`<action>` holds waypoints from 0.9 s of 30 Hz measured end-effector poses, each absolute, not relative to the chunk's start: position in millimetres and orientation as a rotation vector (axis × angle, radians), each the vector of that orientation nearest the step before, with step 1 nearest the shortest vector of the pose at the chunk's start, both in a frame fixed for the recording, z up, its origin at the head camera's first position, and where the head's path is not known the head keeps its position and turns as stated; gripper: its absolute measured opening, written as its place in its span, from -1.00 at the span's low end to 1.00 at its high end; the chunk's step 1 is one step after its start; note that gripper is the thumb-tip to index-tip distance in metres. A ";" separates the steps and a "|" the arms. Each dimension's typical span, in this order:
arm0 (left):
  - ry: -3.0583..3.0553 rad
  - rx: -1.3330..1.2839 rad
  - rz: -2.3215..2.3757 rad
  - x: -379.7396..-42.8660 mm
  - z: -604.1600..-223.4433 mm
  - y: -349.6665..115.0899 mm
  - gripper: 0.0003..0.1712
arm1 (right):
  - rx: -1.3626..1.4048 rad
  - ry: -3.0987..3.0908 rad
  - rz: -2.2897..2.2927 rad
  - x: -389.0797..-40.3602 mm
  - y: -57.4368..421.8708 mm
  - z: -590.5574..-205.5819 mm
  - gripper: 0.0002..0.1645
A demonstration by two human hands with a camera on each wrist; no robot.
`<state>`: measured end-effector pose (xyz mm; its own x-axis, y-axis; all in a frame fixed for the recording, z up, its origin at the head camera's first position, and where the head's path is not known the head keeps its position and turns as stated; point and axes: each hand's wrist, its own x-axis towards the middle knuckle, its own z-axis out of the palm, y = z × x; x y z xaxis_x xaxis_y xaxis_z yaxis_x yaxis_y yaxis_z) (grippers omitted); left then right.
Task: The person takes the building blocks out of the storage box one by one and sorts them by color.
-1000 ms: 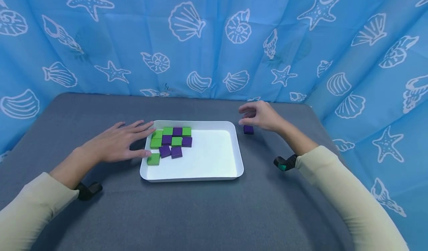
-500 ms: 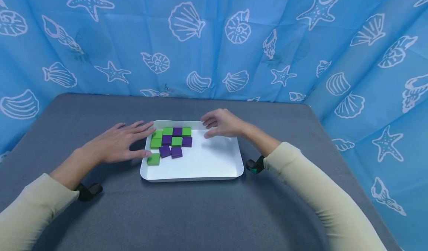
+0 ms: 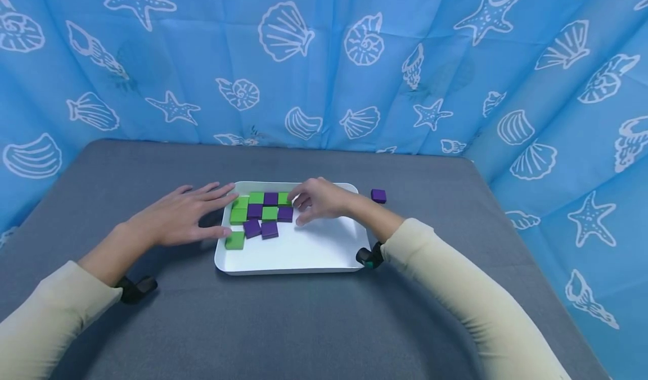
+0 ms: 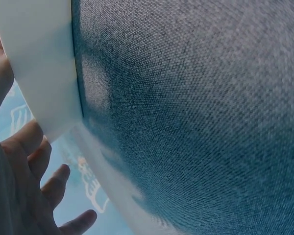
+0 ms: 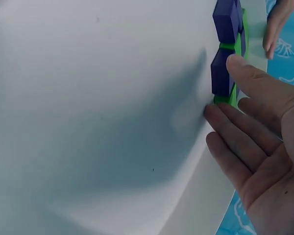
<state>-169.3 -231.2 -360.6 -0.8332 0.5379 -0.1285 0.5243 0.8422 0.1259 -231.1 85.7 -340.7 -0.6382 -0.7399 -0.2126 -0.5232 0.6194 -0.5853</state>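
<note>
A white tray (image 3: 314, 250) lies on the table with green and purple square blocks grouped in its left part. My left hand (image 3: 182, 214) is spread at the tray's left rim, its fingertips touching or just over the edge; in the left wrist view its fingers (image 4: 27, 139) lie along the tray's outer wall. Over the tray, my right hand (image 3: 324, 200) reaches to the right end of the group with loosely bent fingers, holding nothing. In the right wrist view, its thumb is by a purple block (image 5: 221, 71) and its fingertips near a green block (image 5: 225, 99); contact is unclear.
A single purple block (image 3: 378, 195) sits on the grey table (image 3: 283, 324), right of the tray's far corner. One green block (image 3: 235, 240) stands apart at the tray's lower left. A blue curtain (image 3: 324, 76) with white shells hangs behind the table.
My right hand has moved left from beside the lone purple block, across the tray to the grouped blocks. The lone block stays on the table. My left hand has kept its place.
</note>
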 end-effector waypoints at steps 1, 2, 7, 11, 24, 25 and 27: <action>2.861 0.830 0.127 -169.6 -360.6 -231.0 0.05 | -1.004 2.415 -0.664 -230.8 84.6 -340.8 -0.36; 2.860 0.829 0.124 -169.7 -360.5 -230.7 0.05 | -1.004 2.426 -0.655 -230.7 83.5 -341.1 -0.37; 2.862 0.825 0.115 -168.4 -358.8 -229.9 0.04 | -0.956 2.498 -0.632 -229.5 76.7 -342.1 -0.37; 2.866 0.826 0.114 -166.7 -356.8 -229.4 0.02 | -0.899 2.562 -0.607 -227.6 70.5 -342.4 -0.37; 2.866 0.818 0.122 -165.0 -355.0 -228.6 0.02 | -0.921 2.622 -0.462 -224.3 66.8 -339.5 -0.49; 2.866 0.819 0.123 -165.0 -355.1 -228.7 0.02 | -0.927 2.618 -0.457 -224.9 67.8 -338.4 -0.50; 2.865 0.820 0.122 -165.1 -355.4 -228.7 0.02 | -0.930 2.609 -0.458 -226.3 70.1 -336.5 -0.51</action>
<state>-165.1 -228.7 -355.4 -0.8374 0.5311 -0.1297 0.5181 0.8466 0.1215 -226.3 70.1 -336.5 -0.7313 -0.6520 -0.2002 -0.5450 0.7351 -0.4033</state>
